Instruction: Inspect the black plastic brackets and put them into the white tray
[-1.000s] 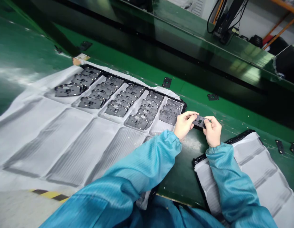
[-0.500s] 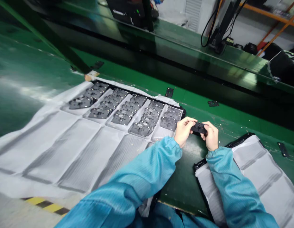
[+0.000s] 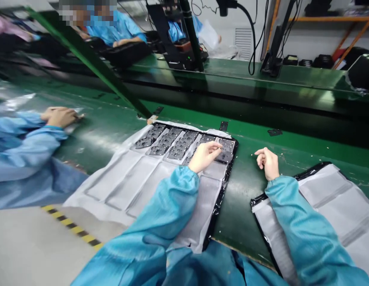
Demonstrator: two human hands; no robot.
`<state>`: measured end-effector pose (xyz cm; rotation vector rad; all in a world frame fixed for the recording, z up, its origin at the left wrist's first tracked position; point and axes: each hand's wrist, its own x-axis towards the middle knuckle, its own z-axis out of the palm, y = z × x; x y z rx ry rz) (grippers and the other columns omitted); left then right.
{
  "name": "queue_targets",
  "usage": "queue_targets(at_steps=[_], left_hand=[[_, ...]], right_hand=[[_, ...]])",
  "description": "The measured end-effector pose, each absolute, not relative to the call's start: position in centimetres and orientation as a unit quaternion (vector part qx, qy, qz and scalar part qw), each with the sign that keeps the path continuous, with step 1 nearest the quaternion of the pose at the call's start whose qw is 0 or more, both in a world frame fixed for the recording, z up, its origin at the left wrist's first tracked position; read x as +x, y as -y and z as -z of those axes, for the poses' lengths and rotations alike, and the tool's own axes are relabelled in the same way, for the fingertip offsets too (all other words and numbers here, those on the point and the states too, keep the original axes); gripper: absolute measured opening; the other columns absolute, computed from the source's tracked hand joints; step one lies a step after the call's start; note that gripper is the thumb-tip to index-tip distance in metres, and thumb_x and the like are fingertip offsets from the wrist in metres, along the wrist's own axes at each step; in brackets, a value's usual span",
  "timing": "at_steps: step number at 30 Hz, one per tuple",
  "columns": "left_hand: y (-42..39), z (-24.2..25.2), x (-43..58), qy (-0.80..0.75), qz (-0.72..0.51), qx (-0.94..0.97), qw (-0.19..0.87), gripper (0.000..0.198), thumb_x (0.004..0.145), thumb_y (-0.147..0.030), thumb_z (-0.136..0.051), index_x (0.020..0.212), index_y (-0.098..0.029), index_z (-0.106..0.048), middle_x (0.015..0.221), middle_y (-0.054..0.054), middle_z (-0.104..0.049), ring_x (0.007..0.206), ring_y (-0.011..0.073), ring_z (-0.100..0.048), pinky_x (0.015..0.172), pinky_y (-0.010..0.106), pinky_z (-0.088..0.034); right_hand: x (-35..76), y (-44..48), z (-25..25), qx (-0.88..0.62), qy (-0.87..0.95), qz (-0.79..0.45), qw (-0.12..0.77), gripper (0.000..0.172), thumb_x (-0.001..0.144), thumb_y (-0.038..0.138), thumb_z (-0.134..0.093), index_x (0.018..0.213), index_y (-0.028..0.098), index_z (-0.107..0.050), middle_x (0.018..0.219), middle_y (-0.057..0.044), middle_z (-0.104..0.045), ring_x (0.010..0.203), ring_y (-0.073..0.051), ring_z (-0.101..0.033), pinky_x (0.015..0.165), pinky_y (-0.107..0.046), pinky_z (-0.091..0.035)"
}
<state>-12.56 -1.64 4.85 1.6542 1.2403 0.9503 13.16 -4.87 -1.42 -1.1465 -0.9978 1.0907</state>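
Observation:
My left hand (image 3: 204, 155) reaches over the tray (image 3: 199, 206), which is lined with a white sheet. Its thumb and fingers pinch a small black plate (image 3: 225, 157) with cut-outs, low over the right end compartment of the back row. Similar black plates (image 3: 182, 146) lie overlapped in the other back compartments, partly hidden by this hand. The front compartments show only white lining. Right of the tray, my right hand (image 3: 268, 163) hovers over the green bench (image 3: 240, 194), index finger stretched out and the others loosely curled, holding nothing visible.
A second white-lined tray (image 3: 324, 190) lies at the right. Loose black plates (image 3: 275, 132) rest along the belt behind. A slanted green post (image 3: 95, 67) stands at the tray's back left corner. At left, a co-worker's hands (image 3: 60, 116) rest on the bench; another person sits across.
My hands have come apart. The left has carried the black plate leftward onto the tray, while the right has let go and stays beside it. The view has swung left, showing co-workers.

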Motion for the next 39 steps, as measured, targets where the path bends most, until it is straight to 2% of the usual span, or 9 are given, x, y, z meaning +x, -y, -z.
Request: queue_targets(at_steps=[3,6,12,17,21,27,30,34,39], left_hand=[[2.1,-2.9,-15.2,-0.521,-0.287,0.726,0.344,0.018,0.075,-0.026,-0.062,0.09,-0.016,-0.069,0.078,0.006,-0.068,0.074,0.0177,-0.061,0.073,0.029,-0.047],[2.0,-2.2,-16.2,-0.491,-0.229,0.811,0.222,0.016,0.079,-0.025,-0.059,0.091,-0.019,-0.068,0.091,0.007,-0.068,0.088,0.0211,-0.06,0.086,0.036,-0.044],[-4.3,-3.0,-13.7,-0.538,-0.227,0.802,0.125,0.027,0.088,-0.033,-0.046,0.103,-0.017,-0.061,0.104,0.009,-0.065,0.094,0.0204,-0.059,0.089,0.034,-0.044],[-12.3,-2.0,-7.2,-0.692,-0.1,0.709,0.084,0.045,0.082,-0.044,-0.056,0.113,-0.011,-0.052,0.115,0.019,-0.06,0.113,0.0328,-0.052,0.096,0.045,-0.037],[-15.2,-0.9,-2.7,-0.746,-0.074,0.648,0.136,0.06,0.072,-0.029,-0.072,0.119,-0.007,-0.042,0.122,0.027,-0.054,0.118,0.0372,-0.05,0.095,0.045,-0.038],[-16.1,-0.7,-3.3,-0.722,-0.098,0.654,0.203,0.075,0.063,-0.024,-0.078,0.123,-0.007,-0.037,0.121,0.024,-0.056,0.113,0.0307,-0.057,0.09,0.036,-0.045],[-15.7,-1.9,-3.6,-0.688,-0.133,0.673,0.238,0.056,0.063,-0.023,-0.077,0.109,-0.009,-0.05,0.114,0.021,-0.061,0.108,0.0284,-0.06,0.087,0.032,-0.047],[-12.5,-4.1,-1.8,-0.6,-0.2,0.721,0.283,0.015,0.079,-0.025,-0.061,0.087,-0.014,-0.056,0.093,0.012,-0.067,0.087,0.02,-0.067,0.076,0.027,-0.051],[-3.4,-4.5,-0.2,-0.362,-0.325,0.713,0.505,0.015,0.089,-0.027,-0.045,0.1,-0.017,-0.045,0.07,0.0,-0.063,0.043,0.0062,-0.054,0.043,0.016,-0.04]], right_hand=[[13.0,4.9,1.5,-0.499,0.441,-0.464,0.584,0.046,0.089,0.055,-0.047,0.077,0.013,-0.061,0.045,0.003,-0.049,0.033,-0.006,-0.036,0.034,-0.018,-0.026],[13.0,5.0,1.5,-0.509,0.444,-0.455,0.58,0.046,0.089,0.056,-0.047,0.077,0.014,-0.061,0.046,0.003,-0.049,0.033,-0.006,-0.036,0.034,-0.019,-0.026],[13.0,5.0,1.6,-0.534,0.47,-0.437,0.55,0.045,0.089,0.057,-0.045,0.077,0.016,-0.06,0.046,0.004,-0.049,0.034,-0.007,-0.036,0.036,-0.02,-0.028],[12.9,5.1,1.5,-0.548,0.494,-0.414,0.533,0.044,0.087,0.058,-0.046,0.076,0.017,-0.059,0.047,0.004,-0.048,0.037,-0.008,-0.038,0.039,-0.021,-0.03],[12.8,5.1,1.8,-0.554,0.507,-0.407,0.52,0.044,0.088,0.057,-0.045,0.075,0.018,-0.059,0.046,0.005,-0.047,0.038,-0.008,-0.038,0.042,-0.022,-0.031],[12.6,4.8,2.4,-0.553,0.513,-0.411,0.512,0.039,0.089,0.052,-0.047,0.075,0.018,-0.059,0.048,0.005,-0.046,0.041,-0.008,-0.039,0.043,-0.021,-0.031],[12.7,4.6,2.8,-0.555,0.511,-0.404,0.517,0.035,0.087,0.05,-0.05,0.076,0.018,-0.059,0.051,0.004,-0.046,0.044,-0.009,-0.042,0.044,-0.021,-0.033],[13.3,4.1,2.8,-0.568,0.496,-0.341,0.562,0.03,0.081,0.048,-0.058,0.084,0.018,-0.061,0.066,0.0,-0.057,0.05,-0.01,-0.048,0.047,-0.022,-0.039],[14.2,4.0,2.2,-0.585,0.414,-0.292,0.633,0.029,0.08,0.047,-0.06,0.083,0.018,-0.058,0.066,0.001,-0.055,0.047,-0.008,-0.047,0.04,-0.02,-0.037]])
